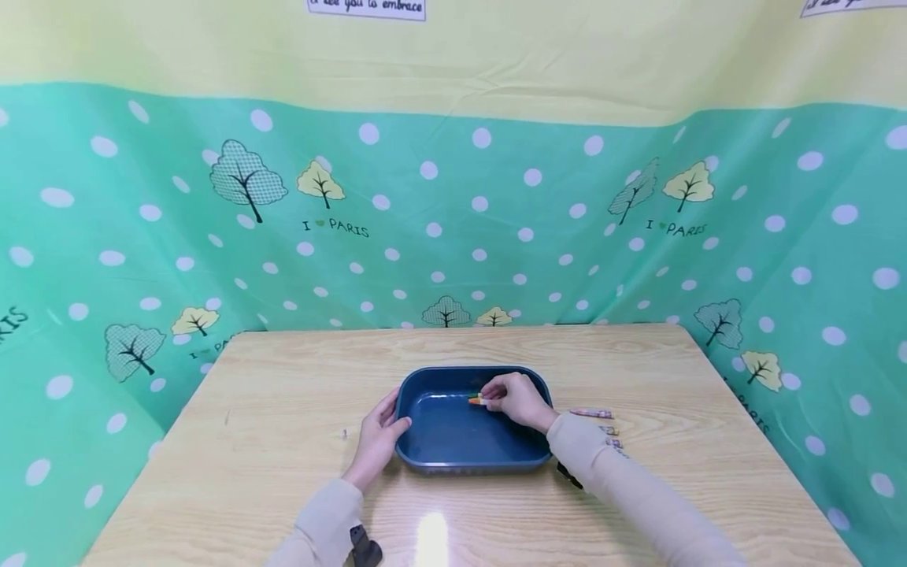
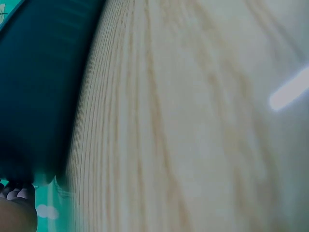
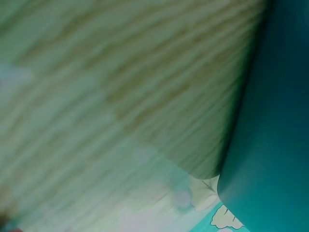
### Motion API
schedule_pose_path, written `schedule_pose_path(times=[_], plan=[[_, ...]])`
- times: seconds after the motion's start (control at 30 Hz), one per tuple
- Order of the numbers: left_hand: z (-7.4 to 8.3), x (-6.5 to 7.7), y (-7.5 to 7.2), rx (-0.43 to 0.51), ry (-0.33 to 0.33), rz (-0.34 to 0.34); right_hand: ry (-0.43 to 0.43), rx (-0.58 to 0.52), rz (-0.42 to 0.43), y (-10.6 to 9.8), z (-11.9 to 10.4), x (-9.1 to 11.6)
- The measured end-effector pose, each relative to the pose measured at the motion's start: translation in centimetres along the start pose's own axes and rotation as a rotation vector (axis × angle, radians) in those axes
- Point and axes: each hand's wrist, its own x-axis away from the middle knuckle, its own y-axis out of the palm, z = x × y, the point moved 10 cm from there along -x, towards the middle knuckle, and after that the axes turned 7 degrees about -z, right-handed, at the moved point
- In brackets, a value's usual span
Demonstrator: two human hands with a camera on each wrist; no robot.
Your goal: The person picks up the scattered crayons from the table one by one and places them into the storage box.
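A dark blue rectangular bin (image 1: 468, 445) stands on the table in the head view. My left hand (image 1: 378, 437) grips its left end, with the thumb over the rim and the fingers along the outer wall. Inside the bin, my right hand (image 1: 519, 399) pinches an orange crayon (image 1: 476, 402) by its paper-wrapped end, tip toward the left. A green crayon (image 1: 474, 395) shows right beside it, partly hidden by the fingers. In the left wrist view, the left hand (image 2: 17, 205) is at the bin's end.
To the right of the bin, several wrapped crayons (image 1: 594, 413) lie on the wooden table (image 1: 298, 394), some partly behind the right sleeve (image 1: 623, 480). A green and yellow printed curtain (image 1: 482, 236) hangs around the table's back and sides.
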Motion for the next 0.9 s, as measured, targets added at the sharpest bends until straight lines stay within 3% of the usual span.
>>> schedule_pose_path(times=[0.23,0.43,0.57,0.7,0.9], plan=[[0.3,0.2,0.2,0.009,0.018,-0.006,-0.015,0.003,0.041,-0.5,-0.3,0.0],[0.1,0.2,0.0,0.021,-0.003,0.002,0.006,-0.116,0.095,-1.4,-0.5,0.6],[0.3,0.3,0.0,0.018,-0.005,0.002,0.002,-0.203,0.125,-3.0,-0.7,1.2],[0.4,0.4,0.1,0.017,-0.007,-0.002,-0.003,-0.213,0.157,-5.3,-0.6,2.4],[0.3,0.3,0.0,0.008,-0.014,0.014,0.035,-0.18,0.183,-8.1,2.2,4.5]])
